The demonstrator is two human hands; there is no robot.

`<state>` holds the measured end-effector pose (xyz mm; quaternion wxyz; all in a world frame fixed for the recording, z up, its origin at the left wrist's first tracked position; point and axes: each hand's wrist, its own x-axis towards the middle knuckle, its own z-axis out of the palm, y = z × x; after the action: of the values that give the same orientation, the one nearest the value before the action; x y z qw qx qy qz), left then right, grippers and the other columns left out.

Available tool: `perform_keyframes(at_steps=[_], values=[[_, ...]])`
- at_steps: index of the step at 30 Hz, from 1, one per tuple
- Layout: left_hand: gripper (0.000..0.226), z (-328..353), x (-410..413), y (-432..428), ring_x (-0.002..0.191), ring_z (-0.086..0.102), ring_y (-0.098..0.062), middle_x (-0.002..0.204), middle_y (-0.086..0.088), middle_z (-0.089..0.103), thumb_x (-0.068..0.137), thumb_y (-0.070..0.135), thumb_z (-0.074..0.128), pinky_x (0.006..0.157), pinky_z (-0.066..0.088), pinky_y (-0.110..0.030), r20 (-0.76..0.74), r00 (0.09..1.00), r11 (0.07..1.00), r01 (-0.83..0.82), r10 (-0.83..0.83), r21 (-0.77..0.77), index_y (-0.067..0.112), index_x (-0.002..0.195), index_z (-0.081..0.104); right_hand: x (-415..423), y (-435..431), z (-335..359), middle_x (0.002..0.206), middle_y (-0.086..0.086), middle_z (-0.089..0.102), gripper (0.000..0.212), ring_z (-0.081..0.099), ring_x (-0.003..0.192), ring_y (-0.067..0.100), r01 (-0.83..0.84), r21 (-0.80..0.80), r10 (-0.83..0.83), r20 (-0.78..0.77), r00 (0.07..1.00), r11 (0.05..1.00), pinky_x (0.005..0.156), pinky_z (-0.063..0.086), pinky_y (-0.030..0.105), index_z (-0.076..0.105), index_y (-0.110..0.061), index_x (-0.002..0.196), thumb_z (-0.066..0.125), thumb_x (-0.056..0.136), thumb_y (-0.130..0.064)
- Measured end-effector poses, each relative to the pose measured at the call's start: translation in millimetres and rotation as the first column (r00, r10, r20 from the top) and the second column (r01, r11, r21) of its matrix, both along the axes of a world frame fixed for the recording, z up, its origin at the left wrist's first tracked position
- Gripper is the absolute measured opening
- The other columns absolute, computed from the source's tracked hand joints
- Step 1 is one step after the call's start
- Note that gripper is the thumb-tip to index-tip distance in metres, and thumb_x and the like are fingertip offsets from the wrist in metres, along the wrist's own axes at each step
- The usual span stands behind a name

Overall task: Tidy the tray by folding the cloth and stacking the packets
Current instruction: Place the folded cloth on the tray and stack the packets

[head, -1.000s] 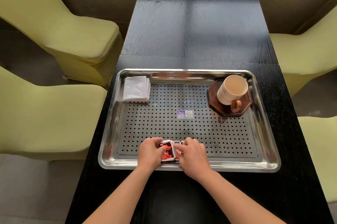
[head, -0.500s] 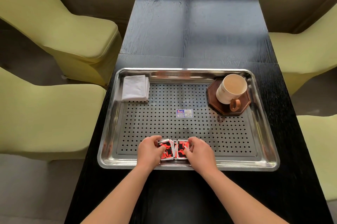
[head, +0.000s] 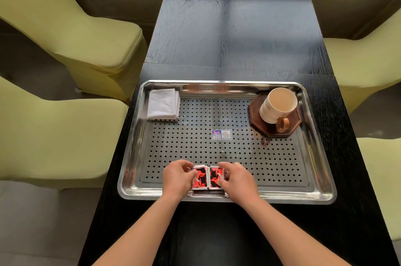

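Woodgrain table (head: 238, 27); perforated tray (head: 282, 168); packets (head: 208, 178)

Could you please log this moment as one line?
left hand, right hand: gripping packets near edge | cloth: folded, far-left tray corner

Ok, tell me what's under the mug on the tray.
A dark octagonal coaster lies under the mug, on the perforated floor of the tray. The mug covers the coaster's middle, so that part cannot be seen.

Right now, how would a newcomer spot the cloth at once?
Find the steel tray on the black table. The cloth lies in its far left corner, across from the cup. It is the only folded white fabric; the packets at the near edge are red and black.
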<state>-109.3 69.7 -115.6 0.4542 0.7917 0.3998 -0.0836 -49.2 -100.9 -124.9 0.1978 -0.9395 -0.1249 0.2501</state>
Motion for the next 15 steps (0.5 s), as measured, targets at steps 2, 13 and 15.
perform_keyframes(at_steps=[2, 13, 15], values=[[0.02, 0.3, 2.7, -2.3, 0.077, 0.07, -0.014, 0.082, 0.002, 0.072, 0.081, 0.014, 0.078, 0.078, 0.06, -0.037, 0.023, 1.0, 1.0, -0.002, 0.002, -0.016, 0.014, 0.101, 0.076, -0.5, 0.6, -0.2, 0.108, -0.007, 0.059, 0.051, 0.06, 0.102, 0.015, -0.001, -0.003, 0.001, 0.005, 1.0, 1.0, 0.083, 0.053, 0.034, 0.054, -0.038, 0.136, 0.07, 0.087, -0.037], [0.034, -5.0, 1.5, 0.2, 0.086, 0.062, -0.011, 0.1, -0.001, 0.064, 0.086, 0.023, 0.074, 0.08, 0.048, -0.024, 0.027, 0.995, 0.994, 0.091, -0.093, 0.066, 0.018, 0.119, 0.07, 1.7, 1.1, -1.1, 0.108, -0.006, 0.06, 0.05, 0.061, 0.1, 0.016, -0.006, 0.0, 0.006, -0.013, 1.0, 1.0, 0.081, 0.054, 0.035, 0.052, -0.039, 0.135, 0.067, 0.087, -0.041], [0.034, -5.9, 3.0, 1.1, 0.088, 0.06, -0.013, 0.106, -0.002, 0.06, 0.087, 0.018, 0.065, 0.082, 0.045, -0.025, -0.013, 0.988, 0.985, 0.152, -0.151, 0.086, 0.017, 0.121, 0.069, 2.2, 1.1, -0.5, 0.106, -0.007, 0.059, 0.051, 0.06, 0.098, 0.015, -0.003, 0.007, 0.004, -0.016, 1.0, 1.0, 0.08, 0.053, 0.034, 0.05, -0.041, 0.136, 0.066, 0.087, -0.043]])
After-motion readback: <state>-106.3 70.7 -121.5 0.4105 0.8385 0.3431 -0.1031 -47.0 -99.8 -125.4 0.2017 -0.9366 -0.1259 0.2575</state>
